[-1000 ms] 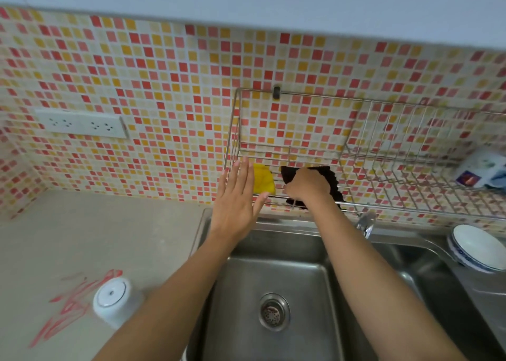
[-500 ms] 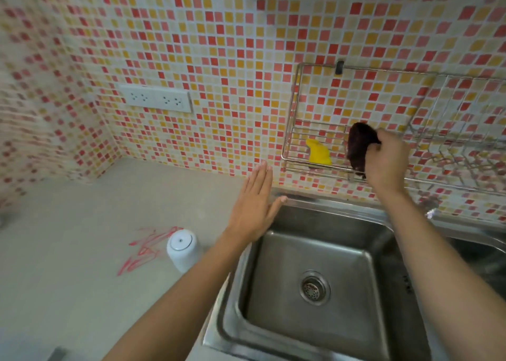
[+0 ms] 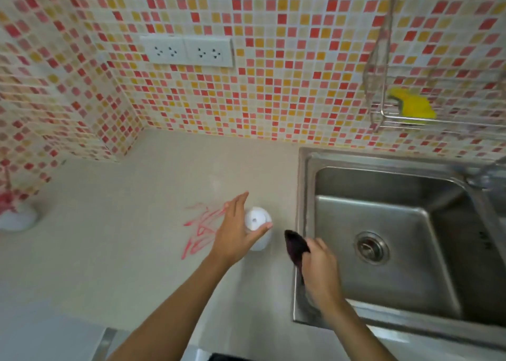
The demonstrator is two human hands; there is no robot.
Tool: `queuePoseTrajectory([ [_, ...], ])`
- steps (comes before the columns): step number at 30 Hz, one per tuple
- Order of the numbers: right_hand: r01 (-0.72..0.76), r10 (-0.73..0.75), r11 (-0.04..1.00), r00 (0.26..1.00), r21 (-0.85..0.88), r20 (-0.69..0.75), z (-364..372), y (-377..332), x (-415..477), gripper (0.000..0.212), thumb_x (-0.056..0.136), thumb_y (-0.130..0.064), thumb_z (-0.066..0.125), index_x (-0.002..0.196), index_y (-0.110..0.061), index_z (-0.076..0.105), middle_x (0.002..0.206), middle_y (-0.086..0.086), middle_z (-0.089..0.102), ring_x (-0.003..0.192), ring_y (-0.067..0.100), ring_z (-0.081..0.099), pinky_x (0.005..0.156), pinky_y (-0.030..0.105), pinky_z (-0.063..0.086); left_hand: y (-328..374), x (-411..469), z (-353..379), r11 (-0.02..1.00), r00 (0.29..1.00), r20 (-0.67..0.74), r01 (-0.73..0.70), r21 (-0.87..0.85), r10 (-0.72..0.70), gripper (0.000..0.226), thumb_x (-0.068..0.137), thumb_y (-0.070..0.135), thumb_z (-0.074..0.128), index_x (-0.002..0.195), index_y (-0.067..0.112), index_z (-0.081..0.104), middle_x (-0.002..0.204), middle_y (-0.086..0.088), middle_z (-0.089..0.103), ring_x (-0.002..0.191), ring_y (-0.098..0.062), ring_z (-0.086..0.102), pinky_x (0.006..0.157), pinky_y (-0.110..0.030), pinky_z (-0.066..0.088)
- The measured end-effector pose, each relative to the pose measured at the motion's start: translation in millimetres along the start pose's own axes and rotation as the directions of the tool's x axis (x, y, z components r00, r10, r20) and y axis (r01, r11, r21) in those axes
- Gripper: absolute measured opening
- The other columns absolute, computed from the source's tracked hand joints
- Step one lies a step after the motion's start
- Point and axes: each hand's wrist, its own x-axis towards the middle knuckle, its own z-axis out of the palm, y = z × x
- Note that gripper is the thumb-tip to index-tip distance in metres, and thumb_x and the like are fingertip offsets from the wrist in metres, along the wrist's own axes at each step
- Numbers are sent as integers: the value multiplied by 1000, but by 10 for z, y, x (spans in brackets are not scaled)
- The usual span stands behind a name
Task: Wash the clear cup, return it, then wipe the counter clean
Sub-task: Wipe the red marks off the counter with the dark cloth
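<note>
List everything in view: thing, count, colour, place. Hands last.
sink: one, steel, right
counter: one, beige, left of the sink
cup: one, whitish, on the counter beside the sink
red marks: one patch, on the counter by the cup
wire rack: one, steel, on the tiled wall
sponge: one, yellow, in the wire rack
sockets: two, white, on the tiled wall
cloth: one, dark, in the right hand
left hand: fingers straight, at the cup
right hand: gripping the cloth, at the sink's left rim

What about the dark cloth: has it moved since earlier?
Yes. The right hand took the dark cloth from the wire rack down to the left rim of the sink.
</note>
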Motion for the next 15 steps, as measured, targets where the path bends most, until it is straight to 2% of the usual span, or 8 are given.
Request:
queuePoseTrajectory([
  [2, 53, -37, 993, 988, -106, 148, 373, -45, -259, 37, 92, -20, 48, 125, -11, 62, 122, 5, 61, 114, 26, 53, 94, 32, 43, -148, -15, 27, 990, 999, 48, 26, -138, -20, 106, 68, 59, 78, 150, 20, 23, 149, 4, 33, 139, -14, 33, 114, -36, 32],
  [3, 109, -78, 983, 976, -149, 204, 493, -79, -365, 41, 92, -28, 47, 126, -13, 62, 123, 2, 63, 113, 24, 54, 96, 34, 44, -220, -14, 53, 984, 997, 73, 18, -176, -6, 110, 62, 56, 83, 148, 19, 26, 147, 5, 36, 136, -12, 36, 113, -35, 33],
  [4, 164, -118, 966, 967, -200, 225, 572, -94, -437, 44, 90, -34, 43, 122, -15, 66, 118, -1, 67, 106, 23, 58, 92, 35, 48, -285, -13, 84, 978, 996, 88, 1, -209, 17, 110, 58, 53, 87, 146, 20, 30, 144, 5, 40, 134, -10, 39, 113, -33, 34],
  [6, 211, -170, 929, 973, -304, 158, 624, -85, -492, 45, 87, -35, 38, 107, -18, 74, 103, -5, 73, 90, 19, 63, 80, 34, 49, -413, -18, 158, 959, 995, 92, -15, -283, 42, 108, 55, 46, 92, 142, 20, 33, 139, 6, 47, 131, -9, 44, 112, -33, 35],
  [7, 213, -184, 916, 976, -340, 117, 619, -88, -489, 43, 85, -32, 39, 103, -19, 76, 100, -6, 74, 89, 17, 63, 82, 35, 48, -459, -22, 191, 948, 995, 97, -2, -318, 35, 109, 55, 43, 93, 143, 19, 32, 139, 6, 48, 131, -9, 44, 113, -33, 35],
  [9, 249, -239, 881, 968, -403, 76, 638, -39, -447, 41, 83, -27, 42, 105, -18, 75, 106, -4, 73, 102, 19, 62, 98, 41, 42, -524, -12, 251, 928, 995, 96, 2, -373, 36, 106, 57, 38, 93, 143, 17, 33, 138, 6, 50, 130, -8, 46, 113, -33, 36],
  [11, 334, -311, 830, 942, -447, 127, 697, 44, -394, 43, 85, -23, 42, 116, -13, 69, 121, 1, 67, 122, 23, 54, 110, 50, 30, -525, 25, 283, 911, 995, 78, -28, -411, 65, 98, 59, 33, 93, 139, 17, 39, 134, 6, 52, 128, -7, 48, 111, -35, 39],
  [15, 447, -360, 716, 895, -536, 265, 855, 126, -403, 54, 87, -17, 37, 138, -8, 49, 144, 10, 48, 140, 27, 35, 116, 53, 19, -511, 109, 308, 890, 988, 66, -99, -445, 143, 84, 64, 24, 92, 133, 17, 44, 131, 6, 53, 125, -10, 50, 107, -35, 41],
])
